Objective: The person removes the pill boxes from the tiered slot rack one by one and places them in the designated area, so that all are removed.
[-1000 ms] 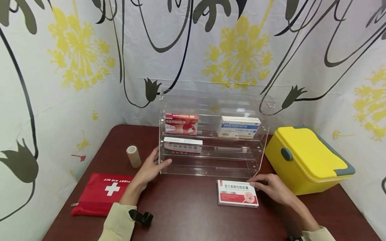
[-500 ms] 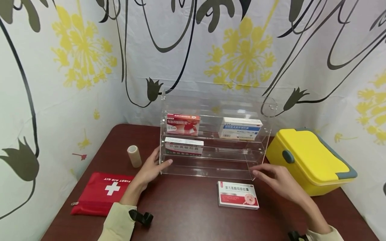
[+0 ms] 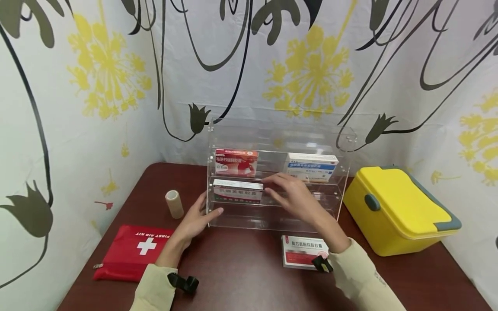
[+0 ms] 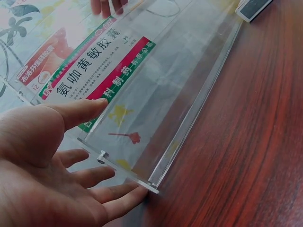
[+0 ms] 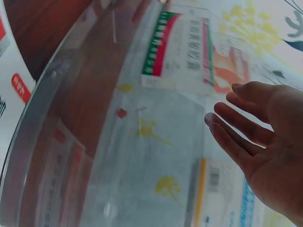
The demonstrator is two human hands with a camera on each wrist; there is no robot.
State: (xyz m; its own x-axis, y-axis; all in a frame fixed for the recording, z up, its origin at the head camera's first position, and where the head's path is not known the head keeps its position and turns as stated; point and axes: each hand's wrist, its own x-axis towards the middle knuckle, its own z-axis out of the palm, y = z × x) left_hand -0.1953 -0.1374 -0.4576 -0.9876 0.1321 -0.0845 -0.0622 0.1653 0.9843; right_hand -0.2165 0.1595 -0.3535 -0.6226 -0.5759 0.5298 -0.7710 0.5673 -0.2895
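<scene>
Dark red-brown table (image 3: 249, 276), filling the lower half of the head view, draped walls with yellow flowers behind. At centre, toward 12 o'clock: clear acrylic shelf rack (image 3: 334, 203) in stepped tiers, open at the front, presumably so labels can be read and boxes reached. At 3 o'clock of the rack: yellow case (image 3: 397, 207), lid down, well apart from both hands. At 8 o'clock, near the table's front-left: red first-aid pouch (image 3: 132, 252), lying flat. On the rack's upper tier: orange-red box (image 3: 236, 161) at the left, blue-and-white box (image 3: 311, 166) at the right, both standing face out. On the middle tier, left end: green-and-red medicine box (image 3: 237, 191), also face out. At 6 o'clock of the rack, flat on the table: red-and-white box (image 3: 305, 250), partly under the right sleeve. At 9 o'clock of the rack: small beige tape roll (image 3: 173, 204), upright.

Left hand (image 3: 196, 220) against the rack's left front corner, fingers straight and spread, thumb along the front edge, probably steadying it. Right hand (image 3: 293, 194) in front of the middle tier, fingers extended and loosely apart, holding nothing, tips just beside the right end of the green-and-red medicine box; whether touching, cannot tell.
</scene>
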